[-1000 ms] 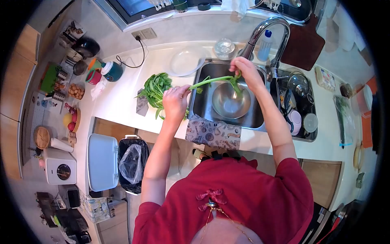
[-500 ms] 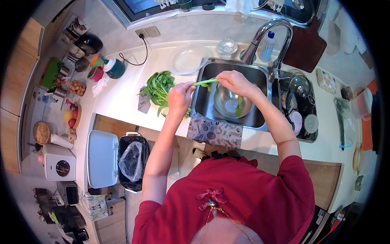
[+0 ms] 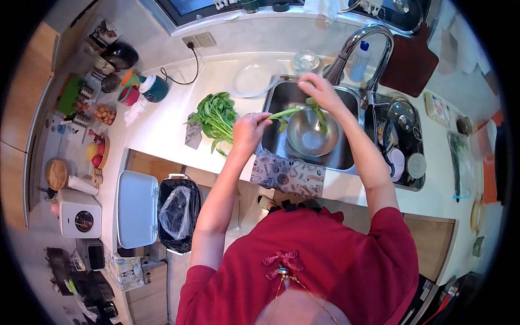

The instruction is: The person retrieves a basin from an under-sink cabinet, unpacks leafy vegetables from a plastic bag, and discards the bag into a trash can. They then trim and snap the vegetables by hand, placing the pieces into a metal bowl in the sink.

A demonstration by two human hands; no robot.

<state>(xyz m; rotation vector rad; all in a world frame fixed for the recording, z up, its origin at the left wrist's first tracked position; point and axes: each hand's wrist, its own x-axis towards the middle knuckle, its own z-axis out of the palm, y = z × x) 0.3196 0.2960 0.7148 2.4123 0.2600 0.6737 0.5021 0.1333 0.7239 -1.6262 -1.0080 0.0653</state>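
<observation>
Head view — green stalk [image 3: 284, 114] in left fingers [image 3: 259, 118], right hand [image 3: 322, 94] now farther off — its hold unclear.

A pale wall [image 3: 260, 39] with 2 sockets [image 3: 206, 39] separates the dark-framed window [image 3: 189, 7] from the white counter [image 3: 162, 132].

No txt, brand, no. or sign legible. Clear bluish plastic bottle w/ blue cap [image 3: 358, 66], behind rectangular stainless-steel sink [image 3: 276, 142]: any label too small to read. Pale, soft rectangular pack [image 3: 436, 108], R side: surface marks blurred, illeg. White boxy appliance [image 3: 78, 206] w/ round dark dial [image 3: 84, 221], far L: marks too tiny, can't make out digits. Grey cloth w/ dark printed motifs [image 3: 290, 174], at sink's front edge: can't tell if lettering's incl. Pale patterned fabric-like bag [image 3: 125, 271], lower L: print illeg.
</observation>
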